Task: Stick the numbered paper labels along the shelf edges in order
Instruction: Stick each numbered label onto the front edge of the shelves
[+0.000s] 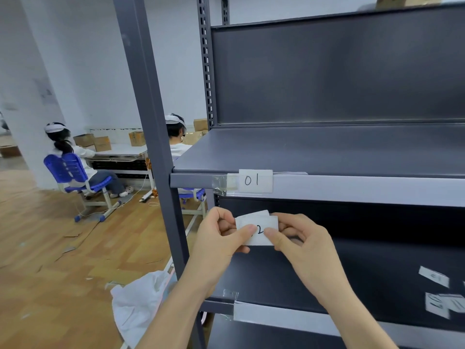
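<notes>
A white paper label reading "01" (255, 181) is stuck on the front edge of the upper shelf (352, 188), near its left end. Just below it I hold a small stack of white paper labels (260, 222) in front of the dark gap between shelves. My left hand (221, 235) pinches the stack's left side and my right hand (299, 240) pinches its right side. The thumbs cover part of the top label; a "2" shows between them. The lower shelf's front edge (289, 317) carries a white strip with clear tape at its left end.
Several loose paper labels (437, 293) lie on the lower shelf at the right. A grey upright post (156, 122) stands left of my hands. A white plastic bag (141, 303) lies on the wooden floor. Two people sit on blue chairs (73, 172) at a table behind.
</notes>
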